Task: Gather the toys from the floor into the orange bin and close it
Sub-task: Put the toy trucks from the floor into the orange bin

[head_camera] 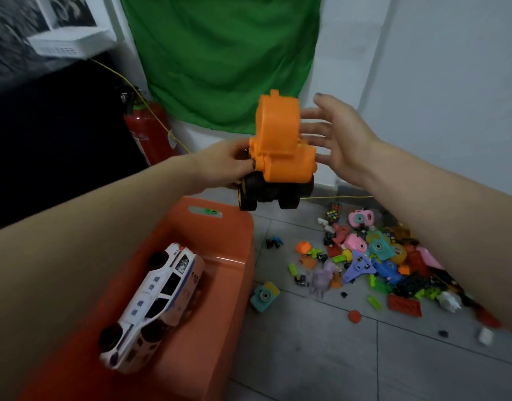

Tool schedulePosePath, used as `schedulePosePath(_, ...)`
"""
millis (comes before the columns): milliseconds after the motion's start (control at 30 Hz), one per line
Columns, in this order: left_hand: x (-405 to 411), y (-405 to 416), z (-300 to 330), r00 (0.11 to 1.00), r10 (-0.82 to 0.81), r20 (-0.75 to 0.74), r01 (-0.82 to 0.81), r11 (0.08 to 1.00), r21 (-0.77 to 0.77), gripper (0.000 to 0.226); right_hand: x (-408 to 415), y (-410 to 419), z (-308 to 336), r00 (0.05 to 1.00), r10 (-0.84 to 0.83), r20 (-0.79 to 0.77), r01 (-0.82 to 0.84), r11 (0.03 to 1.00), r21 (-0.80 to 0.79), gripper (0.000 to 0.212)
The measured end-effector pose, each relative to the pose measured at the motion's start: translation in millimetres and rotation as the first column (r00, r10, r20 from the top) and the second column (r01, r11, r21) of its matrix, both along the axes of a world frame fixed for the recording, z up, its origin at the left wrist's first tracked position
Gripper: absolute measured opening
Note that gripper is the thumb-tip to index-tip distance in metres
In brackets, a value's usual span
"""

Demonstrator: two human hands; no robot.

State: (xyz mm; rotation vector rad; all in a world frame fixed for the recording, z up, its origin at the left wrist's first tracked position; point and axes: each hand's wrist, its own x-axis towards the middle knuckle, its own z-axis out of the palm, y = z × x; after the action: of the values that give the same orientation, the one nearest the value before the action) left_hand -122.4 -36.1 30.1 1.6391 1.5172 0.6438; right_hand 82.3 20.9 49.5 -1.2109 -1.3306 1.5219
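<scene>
Below the left forearm, the orange bin (220,285) stands open on the floor, and a white police car (156,305) marked 110 already lies tilted inside it. No lid can be seen.

Further right, the left hand (222,162) is curled round the near side of an orange toy truck (278,151), which is held in the air just above the far rim of the bin, its black wheels hanging lowest. Beyond the left hand, a red fire extinguisher (150,128) stands against the wall, with a green cloth (220,53) hung above it.

On the other side of the truck, the right hand (338,137) is spread flat with straight fingers, close beside the orange body; whether it touches cannot be told.

For the step in hand, the truck is best brought back toward the bin's middle and lowered beside the police car rather than dropped on it, so that room is left. The right hand would serve as a steadying guide until the wheels are down.

Below the right forearm, the pile of small toys (379,261) remains on the grey floor (306,357): toy cameras in pink and teal, building bricks, a puzzle cube (334,211) and small figures. Most of the gathering appears yet to be done.
</scene>
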Motion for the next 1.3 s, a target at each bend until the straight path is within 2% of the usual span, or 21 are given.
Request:
schedulePosePath(100, -29, -18, 22, 0.982, 0.097, 0.161, -0.079, 0.990, -0.114, 0.013, -28, -12, 12, 0.995, 0.085, -0.049, -0.086, 0.996, -0.003, 0.045)
schedulePosePath(133, -40, -26, 14, 0.990, 0.097, 0.099, -0.077, 0.979, -0.188, 0.015, -37, -17, 17, 0.993, 0.100, -0.061, -0.101, 0.995, -0.001, 0.046)
schedulePosePath(167, -47, -33, 3, 0.994, 0.071, -0.080, -0.088, 0.969, -0.231, 0.016, -46, -22, 20, 0.989, 0.121, -0.079, -0.122, 0.992, -0.009, 0.046)
schedulePosePath(200, -57, -48, -10, 0.942, 0.051, -0.333, -0.136, 0.962, -0.238, 0.018, -59, -28, 20, 0.983, 0.154, -0.099, -0.158, 0.987, -0.036, 0.046)
schedulePosePath(233, -63, -59, -16, 0.880, 0.054, -0.472, -0.195, 0.947, -0.255, 0.023, -68, -33, 18, 0.978, 0.182, -0.103, -0.190, 0.979, -0.073, 0.048)
schedulePosePath(267, -73, -65, -12, 0.917, 0.072, -0.392, -0.213, 0.919, -0.330, 0.030, -80, -40, 14, 0.973, 0.212, -0.087, -0.221, 0.968, -0.121, 0.050)
schedulePosePath(300, -81, -67, -2, 0.976, 0.109, -0.187, -0.183, 0.875, -0.448, 0.039, -92, -45, 6, 0.969, 0.242, -0.051, -0.247, 0.953, -0.176, 0.055)
schedulePosePath(333, -86, -70, 12, 0.992, 0.128, -0.016, -0.115, 0.825, -0.554, 0.044, -101, -51, -1, 0.960, 0.280, -0.010, -0.274, 0.933, -0.234, 0.059)
schedulePosePath(367, -93, -72, 21, 0.988, 0.140, 0.071, -0.070, 0.797, -0.600, 0.045, -109, -56, -9, 0.947, 0.319, 0.032, -0.297, 0.910, -0.288, 0.061)
schedulePosePath(467, -104, -89, 13, 0.991, 0.131, -0.022, -0.108, 0.692, -0.714, 0.041, -124, -69, -30, 0.933, 0.339, 0.118, -0.271, 0.881, -0.387, 0.056)
schedulePosePath(567, -105, -103, -13, 0.999, 0.034, -0.040, -0.052, 0.541, -0.839, 0.045, -129, -71, -52, 0.949, 0.283, 0.135, -0.204, 0.884, -0.420, 0.055)
schedulePosePath(767, -99, -117, -35, 0.997, 0.016, -0.073, -0.074, 0.371, -0.926, 0.042, -135, -87, -70, 0.932, 0.328, 0.155, -0.230, 0.864, -0.447, 0.062)
schedulePosePath(833, -91, -121, -36, 0.997, 0.018, -0.070, -0.071, 0.407, -0.910, 0.042, -140, -95, -76, 0.898, 0.387, 0.209, -0.272, 0.862, -0.427, 0.062)
schedulePosePath(867, -87, -123, -38, 0.995, 0.055, -0.087, -0.103, 0.467, -0.878, 0.044, -142, -98, -78, 0.884, 0.407, 0.232, -0.289, 0.863, -0.414, 0.060)
schedulePosePath(900, -84, -126, -47, 0.985, 0.133, -0.106, -0.162, 0.534, -0.830, 0.050, -144, -100, -80, 0.873, 0.423, 0.243, -0.304, 0.862, -0.406, 0.057)
schedulePosePath(933, -84, -130, -57, 0.967, 0.222, -0.127, -0.232, 0.556, -0.798, 0.052, -145, -101, -82, 0.867, 0.434, 0.243, -0.316, 0.858, -0.406, 0.054)
schedulePosePath(1000, -92, -135, -71, 0.949, 0.264, -0.170, -0.280, 0.464, -0.841, 0.064, -148, -102, -83, 0.866, 0.447, 0.225, -0.321, 0.842, -0.434, 0.054)
schedulePosePath(1067, -105, -136, -60, 0.978, 0.114, -0.177, -0.204, 0.318, -0.926, 0.053, -153, -104, -84, 0.869, 0.454, 0.196, -0.320, 0.819, -0.476, 0.057)
schedulePosePath(1100, -113, -133, -55, 0.984, 0.037, -0.176, -0.179, 0.284, -0.942, 0.044, -156, -106, -84, 0.870, 0.458, 0.183, -0.324, 0.811, -0.487, 0.056)
schedulePosePath(1200, -137, -128, -43, 0.978, -0.031, -0.206, -0.186, 0.315, -0.931, 0.036, -167, -114, -83, 0.877, 0.459, 0.144, -0.333, 0.795, -0.507, 0.056)
schedulePosePath(1300, -149, -128, -38, 0.966, 0.015, -0.260, -0.246, 0.383, -0.890, 0.038, -179, -119, -83, 0.893, 0.438, 0.105, -0.328, 0.792, -0.514, 0.053)
